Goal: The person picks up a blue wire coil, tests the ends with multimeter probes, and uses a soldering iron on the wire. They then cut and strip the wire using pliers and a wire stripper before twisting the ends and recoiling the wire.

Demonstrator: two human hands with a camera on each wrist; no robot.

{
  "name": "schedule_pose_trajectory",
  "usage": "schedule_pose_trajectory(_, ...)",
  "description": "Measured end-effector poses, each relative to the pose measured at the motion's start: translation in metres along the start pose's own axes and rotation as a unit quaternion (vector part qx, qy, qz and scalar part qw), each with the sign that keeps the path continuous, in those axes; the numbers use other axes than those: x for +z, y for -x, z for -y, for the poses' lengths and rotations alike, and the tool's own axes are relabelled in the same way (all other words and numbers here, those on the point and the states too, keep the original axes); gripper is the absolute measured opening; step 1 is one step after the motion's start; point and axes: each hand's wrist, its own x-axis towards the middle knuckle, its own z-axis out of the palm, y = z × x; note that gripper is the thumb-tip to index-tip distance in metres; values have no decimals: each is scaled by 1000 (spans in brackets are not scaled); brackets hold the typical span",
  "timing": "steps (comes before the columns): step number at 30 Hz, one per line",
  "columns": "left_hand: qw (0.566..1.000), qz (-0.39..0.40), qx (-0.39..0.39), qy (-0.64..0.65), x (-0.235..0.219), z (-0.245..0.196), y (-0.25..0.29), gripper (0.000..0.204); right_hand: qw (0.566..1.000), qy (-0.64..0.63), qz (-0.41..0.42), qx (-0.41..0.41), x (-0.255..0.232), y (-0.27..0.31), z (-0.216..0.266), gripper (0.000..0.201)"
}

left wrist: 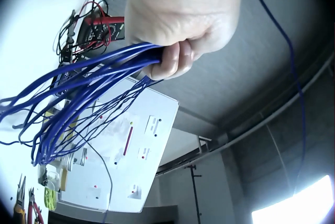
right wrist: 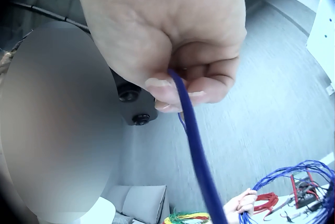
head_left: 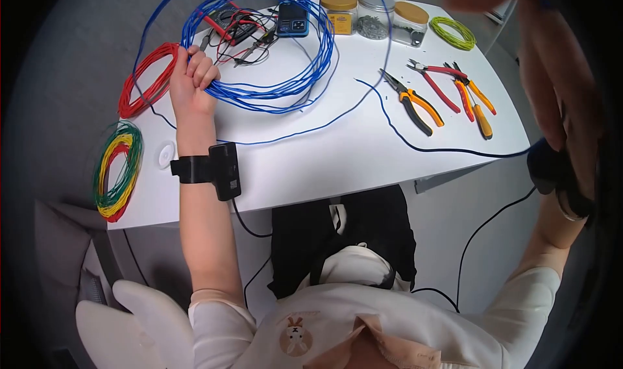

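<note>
My left hand (head_left: 193, 80) grips one side of a large coil of blue wire (head_left: 279, 99), which it holds up over the white table. In the left wrist view the fingers (left wrist: 170, 63) curl round the bundled strands (left wrist: 99, 80). My right hand (head_left: 561, 64) is raised at the far right, close to the head camera and blurred. A single length of blue wire (right wrist: 196, 145) is pinched between its thumb and fingers, as the right wrist view shows. From the coil a loose loop sweeps out wide, and one loose wire end lies over the table near the pliers.
Long-nose pliers (head_left: 415, 106), red-handled cutters (head_left: 444, 86) and an orange-handled tool (head_left: 479, 103) lie on the table (head_left: 292, 168). Behind the coil are a multimeter (head_left: 240, 25) and lidded jars (head_left: 339, 12). Red wire (head_left: 146, 86), multicoloured wire (head_left: 120, 174) and yellow-green wire (head_left: 454, 31) lie coiled.
</note>
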Motion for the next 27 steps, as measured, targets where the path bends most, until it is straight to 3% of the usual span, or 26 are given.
schedule_pose_trajectory(6, 993, -73, 37, 91, -49, 3, 26, 28, 1000, -13, 27, -7, 29, -43, -5, 41)
schedule_pose_trajectory(9, 959, -262, 101, 23, -49, 11, 34, 29, 999, -14, 33, -8, 39, -61, -5, 40)
schedule_pose_trajectory(10, 955, -276, 105, -12, -45, 13, 35, 24, 999, -15, 35, -9, 41, -65, -6, 40)
schedule_pose_trajectory(13, 868, -419, 152, -219, -24, 23, 34, 17, 999, -11, 36, -12, 43, -70, -5, 39)
schedule_pose_trajectory(14, 756, -304, 166, -556, -26, 21, 48, 26, 999, -10, 34, -15, 42, -70, -3, 38)
schedule_pose_trajectory(16, 729, -380, 188, -537, -30, 29, 51, 36, 999, -1, 30, -18, 40, -69, -1, 37)
schedule_pose_trajectory(17, 714, -417, 197, -527, -4, 37, 54, 42, 999, 3, 28, -20, 38, -68, 0, 37)
schedule_pose_trajectory(18, 730, -373, 157, -551, 20, 42, 63, 50, 999, 10, 24, -22, 39, -67, 0, 37)
schedule_pose_trajectory(21, 721, -147, 153, -660, 49, 46, 83, 42, 999, 27, 12, -33, 28, -65, 3, 35)
schedule_pose_trajectory(23, 707, -44, 36, -705, 92, 42, 105, 33, 998, 42, 2, -40, 20, -63, 5, 35)
schedule_pose_trajectory(25, 589, 123, 98, -793, 126, 28, 124, 25, 997, 55, -12, -48, 12, -60, 9, 34)
schedule_pose_trajectory(27, 566, 144, 234, -777, 142, 9, 138, 25, 996, 69, -28, -58, 2, -59, 10, 33)
